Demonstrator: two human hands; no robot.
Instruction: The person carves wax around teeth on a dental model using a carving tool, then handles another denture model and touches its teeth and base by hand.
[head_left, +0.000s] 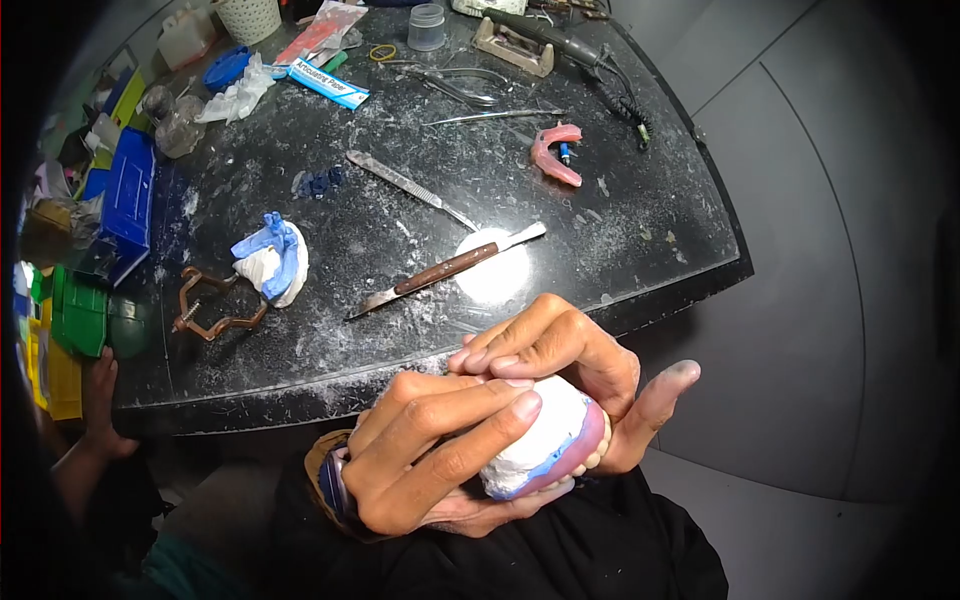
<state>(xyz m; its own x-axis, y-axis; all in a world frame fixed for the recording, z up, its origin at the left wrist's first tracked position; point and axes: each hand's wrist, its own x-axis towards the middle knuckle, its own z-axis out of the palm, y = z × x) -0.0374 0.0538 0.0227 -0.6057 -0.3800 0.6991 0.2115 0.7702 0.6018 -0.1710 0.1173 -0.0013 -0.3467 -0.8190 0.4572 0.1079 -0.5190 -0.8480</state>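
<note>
Both my hands are around a white plaster dental model [550,415] with blue edging, a pink gum band and a row of cream teeth [597,446], held above my lap in front of the bench. My left hand [430,450] lays its fingers over the plaster, with part of the hand beneath. My right hand [575,350] curls its fingers against the far side, and its thumb sticks out to the right, off the model. On the bench beyond lie a wooden-handled wax knife [445,268] and a metal scalpel handle [395,178].
On the black bench [620,250] are a blue-and-white model [288,255], a brown metal frame [190,308], a pink U-shaped plate [545,158], an Articulating Paper packet [328,83] and a corded handpiece [545,38]. Blue [130,205] and green bins [80,310] line the left; another person's hand [100,405] is nearby.
</note>
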